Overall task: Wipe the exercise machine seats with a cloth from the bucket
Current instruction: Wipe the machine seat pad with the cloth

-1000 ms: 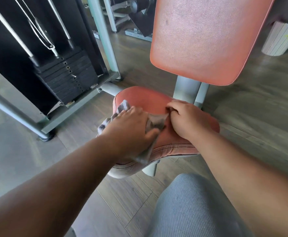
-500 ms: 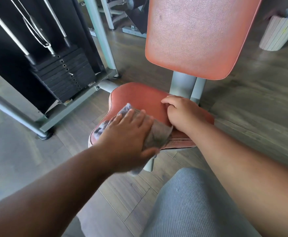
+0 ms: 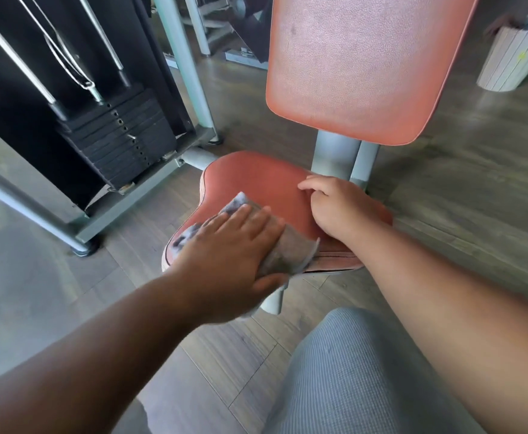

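Red seat (image 3: 256, 180), grey cloth (image 3: 291, 249) under flat left hand (image 3: 228, 245)

— Seat? 
— Red padded seat (image 3: 256, 180); left hand (image 3: 228, 245) flat on grey cloth (image 3: 291, 249), right hand (image 3: 338, 205) resting beside it. 
— Surroundings? 
— Red backrest (image 3: 359, 67), black weight stack (image 3: 122, 136), ribbed bin (image 3: 510, 54).

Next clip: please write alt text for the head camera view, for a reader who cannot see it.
A person's left hand presses a grey cloth flat on the near edge of a red padded machine seat, while the right hand rests on the seat's right side. A red padded backrest stands behind, a black weight stack to the left.
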The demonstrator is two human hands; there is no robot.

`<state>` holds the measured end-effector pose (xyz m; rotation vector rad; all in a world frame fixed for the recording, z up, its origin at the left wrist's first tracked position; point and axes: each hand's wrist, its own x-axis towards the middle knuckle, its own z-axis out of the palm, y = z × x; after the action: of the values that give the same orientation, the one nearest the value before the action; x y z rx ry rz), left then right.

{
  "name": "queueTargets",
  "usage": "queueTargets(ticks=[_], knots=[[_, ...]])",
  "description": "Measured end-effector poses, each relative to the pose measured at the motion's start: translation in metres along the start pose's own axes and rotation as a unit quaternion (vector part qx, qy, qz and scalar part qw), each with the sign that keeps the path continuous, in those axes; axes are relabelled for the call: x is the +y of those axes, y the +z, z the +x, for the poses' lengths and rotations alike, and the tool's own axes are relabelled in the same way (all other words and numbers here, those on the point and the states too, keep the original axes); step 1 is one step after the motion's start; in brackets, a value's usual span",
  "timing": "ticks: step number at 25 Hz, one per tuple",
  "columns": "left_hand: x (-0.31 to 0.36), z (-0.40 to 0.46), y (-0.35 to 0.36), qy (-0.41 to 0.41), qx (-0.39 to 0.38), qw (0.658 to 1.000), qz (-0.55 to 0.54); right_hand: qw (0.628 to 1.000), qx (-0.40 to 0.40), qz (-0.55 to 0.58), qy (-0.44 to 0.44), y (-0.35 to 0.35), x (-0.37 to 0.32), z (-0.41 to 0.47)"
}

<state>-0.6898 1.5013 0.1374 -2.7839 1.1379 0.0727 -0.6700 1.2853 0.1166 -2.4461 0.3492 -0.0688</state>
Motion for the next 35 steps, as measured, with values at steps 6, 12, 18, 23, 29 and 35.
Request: queueTargets(ticks=[6,12,18,23,29,35], knots=[[-0.042,0.032,-0.003,-0.097,-0.079,0.986,-0.113,0.998,0.021,-0.046,-0.045,0.007,-0.001,0.000],[-0.033,-0.004,-0.001,0.023,-0.031,0.998,-0.059,0.998,0.006,-0.037,-0.050,0.014,0.009,0.009],[-0.050,0.002,-0.004,-0.096,-0.020,0.975,-0.198,0.997,0.025,-0.046,-0.064,0.019,0.008,0.011],[-0.028,0.080,-0.011,-0.092,-0.043,0.976,-0.191,0.997,-0.055,0.046,-0.017,0.006,0.006,0.012],[-0.034,0.053,-0.008,-0.118,-0.029,0.976,-0.183,0.961,-0.133,-0.216,-0.108,0.004,0.022,-0.002],[-0.029,0.019,-0.007,-0.179,0.005,0.967,-0.181,0.992,-0.113,-0.037,-0.040,0.001,0.021,-0.003]])
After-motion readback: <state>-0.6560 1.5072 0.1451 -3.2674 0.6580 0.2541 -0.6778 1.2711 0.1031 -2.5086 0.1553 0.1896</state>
